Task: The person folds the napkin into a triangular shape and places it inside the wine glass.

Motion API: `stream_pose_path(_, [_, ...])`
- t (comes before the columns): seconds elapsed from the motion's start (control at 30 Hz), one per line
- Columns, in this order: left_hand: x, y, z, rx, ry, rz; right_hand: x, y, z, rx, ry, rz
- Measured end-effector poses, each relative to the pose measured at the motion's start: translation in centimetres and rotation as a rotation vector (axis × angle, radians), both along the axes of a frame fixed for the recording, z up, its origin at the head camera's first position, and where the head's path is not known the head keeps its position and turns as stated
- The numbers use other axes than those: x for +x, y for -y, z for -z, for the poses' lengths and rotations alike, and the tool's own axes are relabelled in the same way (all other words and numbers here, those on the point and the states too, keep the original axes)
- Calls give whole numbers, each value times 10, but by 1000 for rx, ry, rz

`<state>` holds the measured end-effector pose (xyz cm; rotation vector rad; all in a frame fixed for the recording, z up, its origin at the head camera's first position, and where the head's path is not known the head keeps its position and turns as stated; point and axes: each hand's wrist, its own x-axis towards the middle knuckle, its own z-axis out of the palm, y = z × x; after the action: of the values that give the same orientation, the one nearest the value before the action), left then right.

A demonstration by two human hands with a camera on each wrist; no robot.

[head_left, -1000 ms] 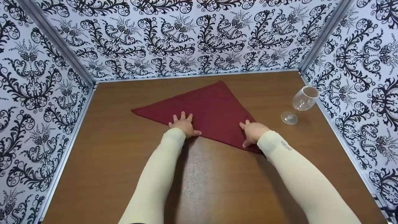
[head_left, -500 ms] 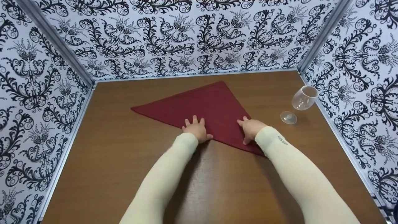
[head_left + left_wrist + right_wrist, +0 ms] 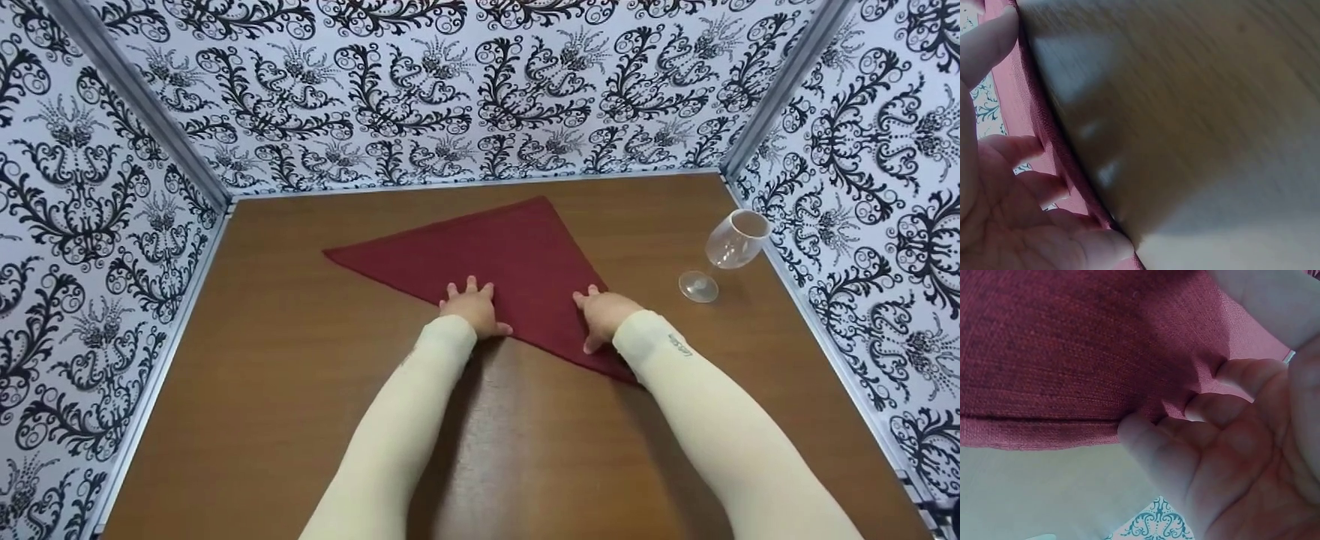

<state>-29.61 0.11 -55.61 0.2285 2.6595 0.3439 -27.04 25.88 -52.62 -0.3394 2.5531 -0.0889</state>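
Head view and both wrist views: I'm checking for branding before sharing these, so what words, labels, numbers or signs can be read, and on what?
"Let's Slim", probably: small, slightly blurred dark print on the right sleeve, head view.
Left sleeve: a faint mark near the cuff, too blurred to read.
Red cloth and wine glass: no lettering visible.
Wrist views: no readable text.

My left hand [image 3: 1010, 225] shows its palm, with my thumb [image 3: 988, 48] touching the edge of the red cloth [image 3: 1030, 101] near the top and my fingers [image 3: 1044, 185] resting against it lower down. The hem slants downward beside the wooden bench [image 3: 1196, 140], which carries shadow and sheen. A white surface with dark scrollwork [image 3: 985, 107] peeks through at far left.
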Motion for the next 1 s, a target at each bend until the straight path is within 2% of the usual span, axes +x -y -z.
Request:
stream_pose_path(0.5, [-4, 5, -15, -26, 4, 24, 12, 8, -8, 32, -36, -38])
stream_pose_path(0.8, [-7, 11, -18, -11, 28, 41, 16, 12, -7, 42, -51, -55])
stream_pose_path(1.0, [-15, 16, -14, -2, 39, 58, 20, 18, -10, 45, -51, -44])
